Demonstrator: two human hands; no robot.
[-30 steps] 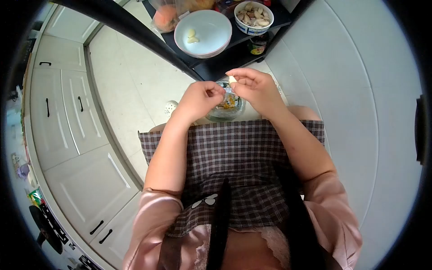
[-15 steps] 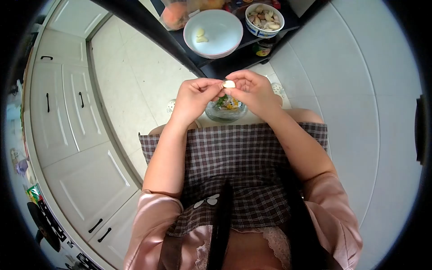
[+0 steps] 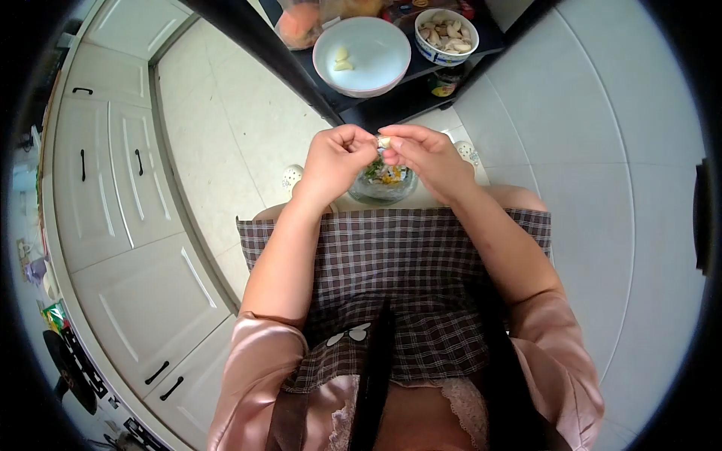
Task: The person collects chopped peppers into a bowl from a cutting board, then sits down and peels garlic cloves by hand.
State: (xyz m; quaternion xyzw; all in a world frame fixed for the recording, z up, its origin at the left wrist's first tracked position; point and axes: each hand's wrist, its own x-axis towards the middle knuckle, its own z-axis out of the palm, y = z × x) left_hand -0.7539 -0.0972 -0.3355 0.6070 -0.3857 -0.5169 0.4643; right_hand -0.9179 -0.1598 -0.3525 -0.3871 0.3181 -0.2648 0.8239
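Observation:
A pale garlic clove is pinched between my two hands, in front of the shelf. My right hand grips its right end between thumb and forefinger, partly covering it. At the other end, the closed fingertips of my left hand pinch its edge; whether they hold only skin is too small to tell. Below the hands stands a clear container with green, yellow and white scraps. Beyond them, a white bowl with a pink rim holds a few peeled cloves. To its right, a smaller patterned bowl contains several unpeeled cloves.
The bowls stand on a dark shelf, with a bagged orange-coloured item at its left and a jar on the lower level. White cabinets line the left; a pale wall rises at the right. A checked apron covers my lap.
My right fingers have shifted over the clove, so less of it shows. Both hands remain close together above the container. The view has moved slightly.

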